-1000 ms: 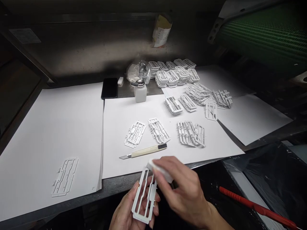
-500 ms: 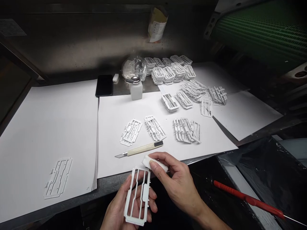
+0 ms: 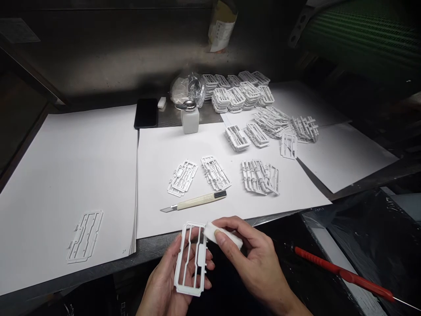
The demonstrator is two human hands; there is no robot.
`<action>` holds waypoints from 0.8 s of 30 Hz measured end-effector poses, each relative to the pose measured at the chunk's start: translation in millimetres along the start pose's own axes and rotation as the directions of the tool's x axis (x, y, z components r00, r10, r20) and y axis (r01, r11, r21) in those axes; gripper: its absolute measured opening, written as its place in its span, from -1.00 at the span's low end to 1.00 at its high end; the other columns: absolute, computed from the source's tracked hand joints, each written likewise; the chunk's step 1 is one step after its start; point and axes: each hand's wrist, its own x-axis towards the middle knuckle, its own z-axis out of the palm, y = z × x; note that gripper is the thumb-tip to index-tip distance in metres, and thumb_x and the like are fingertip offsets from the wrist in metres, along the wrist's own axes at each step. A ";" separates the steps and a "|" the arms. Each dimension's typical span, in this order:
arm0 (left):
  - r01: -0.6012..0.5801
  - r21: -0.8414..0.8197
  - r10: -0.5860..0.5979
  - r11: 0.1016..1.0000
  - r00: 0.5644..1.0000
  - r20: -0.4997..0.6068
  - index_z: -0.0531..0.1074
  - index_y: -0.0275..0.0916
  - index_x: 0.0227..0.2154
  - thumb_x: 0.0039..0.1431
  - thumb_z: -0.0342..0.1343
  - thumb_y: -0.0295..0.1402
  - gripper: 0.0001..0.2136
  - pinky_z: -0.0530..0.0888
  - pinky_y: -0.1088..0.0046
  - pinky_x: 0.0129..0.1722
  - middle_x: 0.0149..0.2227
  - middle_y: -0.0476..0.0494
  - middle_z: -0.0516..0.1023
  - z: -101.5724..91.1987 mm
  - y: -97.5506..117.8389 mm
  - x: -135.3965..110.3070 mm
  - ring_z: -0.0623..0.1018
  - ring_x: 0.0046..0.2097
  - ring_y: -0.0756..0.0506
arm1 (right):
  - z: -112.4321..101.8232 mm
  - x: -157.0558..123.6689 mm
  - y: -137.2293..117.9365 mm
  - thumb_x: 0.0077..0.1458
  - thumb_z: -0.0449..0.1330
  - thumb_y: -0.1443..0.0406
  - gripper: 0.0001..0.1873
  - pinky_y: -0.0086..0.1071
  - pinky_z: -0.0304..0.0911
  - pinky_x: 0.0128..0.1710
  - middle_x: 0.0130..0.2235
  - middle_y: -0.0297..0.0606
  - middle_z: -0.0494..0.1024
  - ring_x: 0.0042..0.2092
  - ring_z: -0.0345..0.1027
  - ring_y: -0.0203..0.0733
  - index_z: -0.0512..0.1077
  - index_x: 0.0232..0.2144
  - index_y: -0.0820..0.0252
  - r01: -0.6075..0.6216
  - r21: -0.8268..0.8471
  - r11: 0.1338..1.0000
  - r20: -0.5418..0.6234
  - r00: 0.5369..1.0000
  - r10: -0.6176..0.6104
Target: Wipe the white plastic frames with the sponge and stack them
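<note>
Just in front of the table edge, my left hand (image 3: 164, 276) holds a white plastic frame (image 3: 180, 267) upright, its long slots facing me and small pegs along its right side. My right hand (image 3: 256, 254) pinches a white foam block (image 3: 226, 236) between thumb and fingers. The block's left end is at the frame's upper right corner; whether it touches cannot be made out. Beyond the hands, a craft knife (image 3: 197, 201) with a cream handle lies on white paper (image 3: 151, 175), its blade pointing left. Two small groups of similar frames (image 3: 215, 173) lie behind it.
Stacks of frames (image 3: 237, 98) stand at the back right, with loose ones (image 3: 259, 176) nearer. A white bottle (image 3: 190, 120), a phone (image 3: 146, 113) and a plastic bag (image 3: 188, 87) sit behind. One frame (image 3: 84, 237) lies at left; a red-handled tool (image 3: 342, 272) lies at right.
The foam block has shifted slightly right and down with my right hand, and the frame is a little higher and more upright. The whole view has moved slightly.
</note>
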 end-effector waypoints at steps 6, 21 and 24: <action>0.010 -0.002 -0.010 1.000 1.000 0.015 0.52 -0.31 -0.14 0.22 -0.02 -0.21 -0.67 0.43 0.42 -0.42 -0.39 -0.20 0.52 -2.6 -0.9 0.7 0.52 -0.33 -0.12 | 3.1 6.3 -5.7 0.16 0.20 0.21 -0.81 -0.39 0.39 -0.25 -0.30 -0.22 0.60 -0.26 0.49 -0.13 0.49 -0.28 0.23 -0.182 0.230 0.956 0.080 0.983 0.168; -0.307 0.499 0.382 0.810 0.923 -0.052 0.27 -0.22 0.13 0.07 0.17 -0.15 -0.44 0.42 0.47 -0.60 -0.43 -0.09 0.52 -11.4 -17.6 11.6 0.50 -0.42 -0.11 | 11.4 -0.3 -13.4 0.13 0.25 0.15 -0.75 -0.47 0.39 -0.39 -0.37 -0.25 0.51 -0.36 0.39 -0.26 0.49 -0.28 0.24 -0.261 0.460 0.848 0.131 0.965 0.226; -0.276 0.427 0.322 0.861 0.946 -0.036 0.47 -0.32 -0.05 0.10 0.12 -0.10 -0.55 0.43 0.49 -0.51 -0.48 -0.12 0.51 -13.8 -19.2 10.7 0.47 -0.40 -0.08 | 18.5 -4.2 -18.8 0.12 0.25 0.14 -0.73 -0.49 0.36 -0.48 -0.43 -0.28 0.47 -0.44 0.37 -0.29 0.48 -0.27 0.25 -0.289 0.509 0.810 0.188 0.956 0.223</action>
